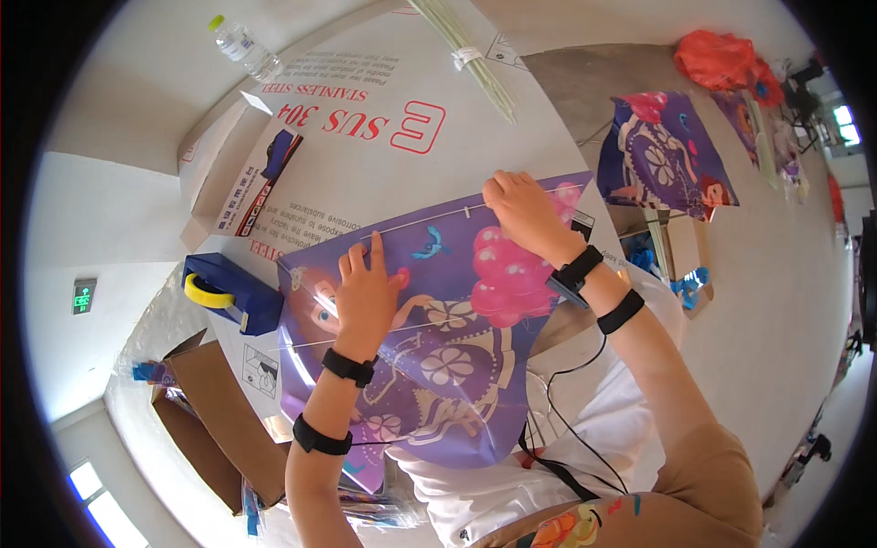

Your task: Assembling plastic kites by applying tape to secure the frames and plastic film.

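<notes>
White board [498, 151] below; thin rod [425, 222] runs left-right along far edge of our purple sheet [448, 279]; left hand [365, 292] spread against it, right hand [530, 215] curled over, grip unclear.

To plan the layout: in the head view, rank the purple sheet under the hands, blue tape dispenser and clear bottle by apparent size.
1. Purple sheet
2. Blue tape dispenser
3. Clear bottle
</notes>
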The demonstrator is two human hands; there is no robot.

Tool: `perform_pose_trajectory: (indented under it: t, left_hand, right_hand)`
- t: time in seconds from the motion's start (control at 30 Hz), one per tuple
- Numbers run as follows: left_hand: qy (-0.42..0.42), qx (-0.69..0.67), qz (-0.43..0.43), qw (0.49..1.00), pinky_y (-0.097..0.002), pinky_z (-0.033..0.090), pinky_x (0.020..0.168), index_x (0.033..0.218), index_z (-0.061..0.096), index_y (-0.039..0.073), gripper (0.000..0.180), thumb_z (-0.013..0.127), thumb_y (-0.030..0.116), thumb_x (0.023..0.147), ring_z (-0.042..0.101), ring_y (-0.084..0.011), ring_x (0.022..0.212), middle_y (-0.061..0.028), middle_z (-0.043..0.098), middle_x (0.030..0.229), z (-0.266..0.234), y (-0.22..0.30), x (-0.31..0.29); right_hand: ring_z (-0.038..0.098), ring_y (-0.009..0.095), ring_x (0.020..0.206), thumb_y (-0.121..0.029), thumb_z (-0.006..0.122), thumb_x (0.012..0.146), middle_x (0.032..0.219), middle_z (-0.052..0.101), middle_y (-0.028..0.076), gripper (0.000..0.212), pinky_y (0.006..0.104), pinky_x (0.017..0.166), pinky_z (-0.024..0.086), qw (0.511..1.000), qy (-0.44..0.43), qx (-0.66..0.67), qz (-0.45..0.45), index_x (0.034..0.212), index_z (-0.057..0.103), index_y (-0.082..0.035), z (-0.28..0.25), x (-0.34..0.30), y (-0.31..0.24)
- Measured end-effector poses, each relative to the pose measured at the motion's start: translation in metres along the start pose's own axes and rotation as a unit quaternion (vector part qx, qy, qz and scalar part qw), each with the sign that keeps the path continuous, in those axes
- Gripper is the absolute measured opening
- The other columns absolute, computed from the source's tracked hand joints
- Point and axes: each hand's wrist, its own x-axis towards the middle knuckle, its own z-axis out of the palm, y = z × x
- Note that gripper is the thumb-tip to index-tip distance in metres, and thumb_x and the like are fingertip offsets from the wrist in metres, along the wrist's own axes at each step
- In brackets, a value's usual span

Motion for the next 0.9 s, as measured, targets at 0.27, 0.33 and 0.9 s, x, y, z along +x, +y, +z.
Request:
perform_pose_trajectory:
  t: [0.27, 0.33, 0.9]
  left_hand:
    - [-0.021, -0.008, -0.009, 1.000, -0.0416, 0.049, 0.077, 0.140, 0.039, 0.008, 0.069, 0.069, 0.023, 0.079, 0.046, -0.0272, 0.111, -0.0102, 0.045, 0.119, -0.006, 0.002, 0.002]
    - [-0.033, -0.005, -0.012, 0.999, -0.0429, 0.049, 0.076, 0.140, 0.039, 0.009, 0.069, 0.068, 0.023, 0.079, 0.046, -0.0272, 0.110, -0.0103, 0.044, 0.119, -0.009, 0.004, 0.003]
    - [-0.005, -0.001, 0.009, 1.000, -0.0409, 0.049, 0.075, 0.139, 0.040, 0.008, 0.069, 0.069, 0.021, 0.078, 0.046, -0.0289, 0.108, -0.0120, 0.044, 0.116, 0.001, -0.003, 0.003]
  right_hand:
    - [0.056, 0.022, 0.080, -0.004, 0.055, 0.074, 0.083, 0.053, 0.008, 0.009, 0.0331, 0.077, 0.042, 0.999, -0.006, -0.039, -0.002, 0.083, 0.053, -0.003, 0.000, 0.001, 0.000]
    - [0.056, 0.022, 0.082, -0.003, 0.056, 0.073, 0.084, 0.053, 0.008, 0.011, 0.0334, 0.077, 0.042, 1.000, -0.009, -0.029, 0.004, 0.083, 0.053, -0.003, 0.001, 0.001, 0.000]
    - [0.053, 0.022, 0.085, -0.008, 0.069, 0.074, 0.085, 0.053, 0.004, 0.014, 0.0341, 0.078, 0.040, 0.989, 0.037, 0.141, 0.004, 0.082, 0.058, -0.007, 0.002, 0.008, -0.018]
